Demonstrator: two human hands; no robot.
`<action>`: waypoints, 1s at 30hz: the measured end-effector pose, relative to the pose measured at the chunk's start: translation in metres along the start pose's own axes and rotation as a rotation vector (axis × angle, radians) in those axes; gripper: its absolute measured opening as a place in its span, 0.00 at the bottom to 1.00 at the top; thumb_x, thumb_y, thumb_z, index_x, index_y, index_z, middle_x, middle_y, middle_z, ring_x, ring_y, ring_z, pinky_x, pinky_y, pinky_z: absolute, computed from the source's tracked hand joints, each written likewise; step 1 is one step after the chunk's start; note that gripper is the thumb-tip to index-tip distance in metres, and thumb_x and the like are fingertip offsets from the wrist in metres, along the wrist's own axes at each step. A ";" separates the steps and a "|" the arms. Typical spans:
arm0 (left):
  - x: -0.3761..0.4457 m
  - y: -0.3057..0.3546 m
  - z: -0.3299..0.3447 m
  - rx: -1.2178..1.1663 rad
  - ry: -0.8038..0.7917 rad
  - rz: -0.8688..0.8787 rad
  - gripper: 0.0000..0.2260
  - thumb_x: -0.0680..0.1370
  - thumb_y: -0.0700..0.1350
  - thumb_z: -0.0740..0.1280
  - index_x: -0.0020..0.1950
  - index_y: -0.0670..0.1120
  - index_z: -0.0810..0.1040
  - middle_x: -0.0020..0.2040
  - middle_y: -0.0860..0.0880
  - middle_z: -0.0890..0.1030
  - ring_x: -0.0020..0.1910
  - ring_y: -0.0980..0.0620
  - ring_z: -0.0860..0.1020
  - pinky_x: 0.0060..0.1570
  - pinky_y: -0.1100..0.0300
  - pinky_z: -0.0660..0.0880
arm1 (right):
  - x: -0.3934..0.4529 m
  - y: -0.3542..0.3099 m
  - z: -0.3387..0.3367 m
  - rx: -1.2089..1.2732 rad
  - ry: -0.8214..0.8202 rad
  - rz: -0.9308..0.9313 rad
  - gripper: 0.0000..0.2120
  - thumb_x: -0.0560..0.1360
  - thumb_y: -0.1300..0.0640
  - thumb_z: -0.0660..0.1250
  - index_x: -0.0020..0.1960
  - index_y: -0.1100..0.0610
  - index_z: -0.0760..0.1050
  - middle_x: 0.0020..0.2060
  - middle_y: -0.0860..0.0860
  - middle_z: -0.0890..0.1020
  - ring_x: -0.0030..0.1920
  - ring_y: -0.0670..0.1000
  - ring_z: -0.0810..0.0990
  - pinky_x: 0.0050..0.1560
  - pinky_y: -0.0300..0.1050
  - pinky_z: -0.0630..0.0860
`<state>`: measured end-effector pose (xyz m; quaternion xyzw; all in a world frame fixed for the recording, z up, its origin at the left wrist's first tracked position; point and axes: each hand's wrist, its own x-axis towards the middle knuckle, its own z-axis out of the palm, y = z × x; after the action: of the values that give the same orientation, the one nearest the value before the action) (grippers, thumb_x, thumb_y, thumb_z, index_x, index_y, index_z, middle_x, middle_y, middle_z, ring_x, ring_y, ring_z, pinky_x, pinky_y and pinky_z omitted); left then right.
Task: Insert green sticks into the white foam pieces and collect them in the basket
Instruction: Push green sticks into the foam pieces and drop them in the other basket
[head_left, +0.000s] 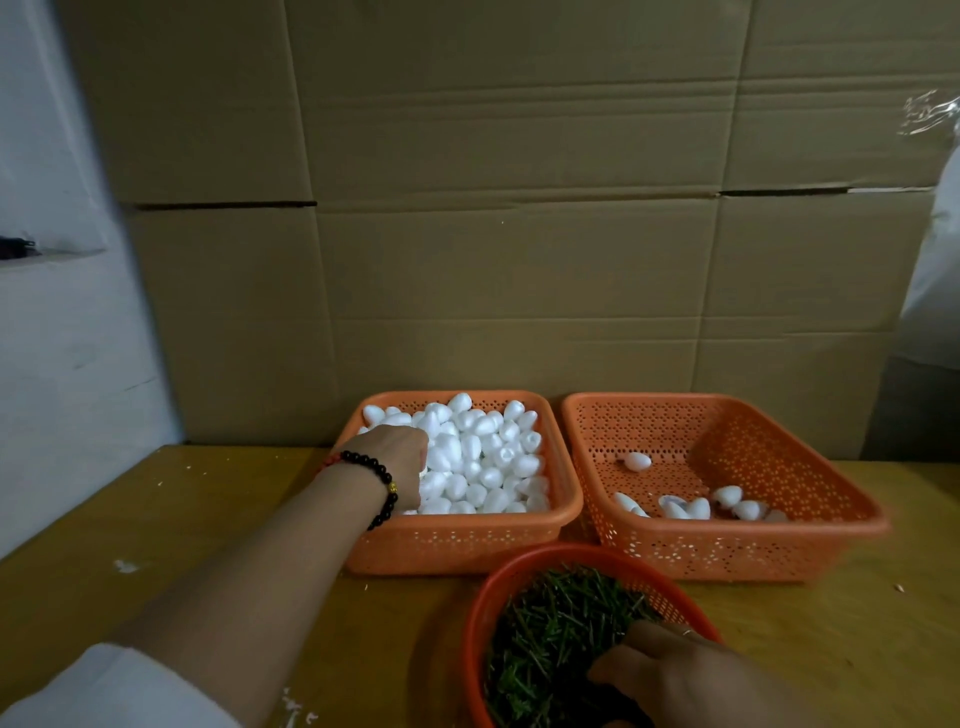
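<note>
An orange basket (566, 512) left of centre is heaped with white egg-shaped foam pieces (483, 452). My left hand (397, 457), with a bead bracelet at the wrist, reaches into its left side; the fingers are buried among the foam and what they hold is hidden. A second orange basket (737, 431) to the right holds several foam pieces (696, 506) along its near wall. A round red bowl (475, 618) in front is full of green sticks (556, 629). My right hand (680, 670) dips into the sticks with fingers curled down; its fingertips are hidden.
Everything stands on a yellow wooden table (182, 545) with white foam crumbs (124, 565) on its left part. A wall of brown cardboard boxes (493, 234) rises right behind the baskets. A white wall lies at the left.
</note>
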<state>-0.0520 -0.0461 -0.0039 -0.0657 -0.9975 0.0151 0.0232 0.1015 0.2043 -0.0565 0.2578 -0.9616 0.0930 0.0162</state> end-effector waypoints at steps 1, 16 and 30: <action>0.001 0.000 0.003 0.004 0.005 0.014 0.10 0.74 0.47 0.68 0.55 0.47 0.77 0.62 0.49 0.70 0.55 0.52 0.71 0.49 0.60 0.71 | 0.000 -0.001 -0.001 0.004 0.009 -0.004 0.21 0.77 0.38 0.55 0.68 0.40 0.62 0.59 0.41 0.70 0.63 0.42 0.68 0.65 0.36 0.64; -0.009 0.011 0.006 -0.747 0.361 0.042 0.07 0.73 0.42 0.70 0.49 0.53 0.79 0.45 0.57 0.80 0.45 0.60 0.77 0.47 0.67 0.72 | 0.001 -0.004 -0.002 0.065 0.098 0.025 0.19 0.77 0.38 0.57 0.66 0.39 0.66 0.60 0.37 0.71 0.63 0.37 0.68 0.65 0.33 0.62; -0.114 0.088 0.008 -1.957 0.082 0.079 0.19 0.62 0.40 0.76 0.49 0.40 0.76 0.48 0.43 0.85 0.49 0.45 0.83 0.41 0.57 0.79 | -0.004 -0.006 -0.001 0.112 0.143 0.058 0.18 0.72 0.34 0.60 0.57 0.41 0.71 0.49 0.33 0.70 0.55 0.34 0.67 0.57 0.27 0.59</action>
<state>0.0725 0.0262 -0.0198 -0.0897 -0.5650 -0.8201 -0.0074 0.1081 0.2018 -0.0550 0.2230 -0.9583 0.1653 0.0675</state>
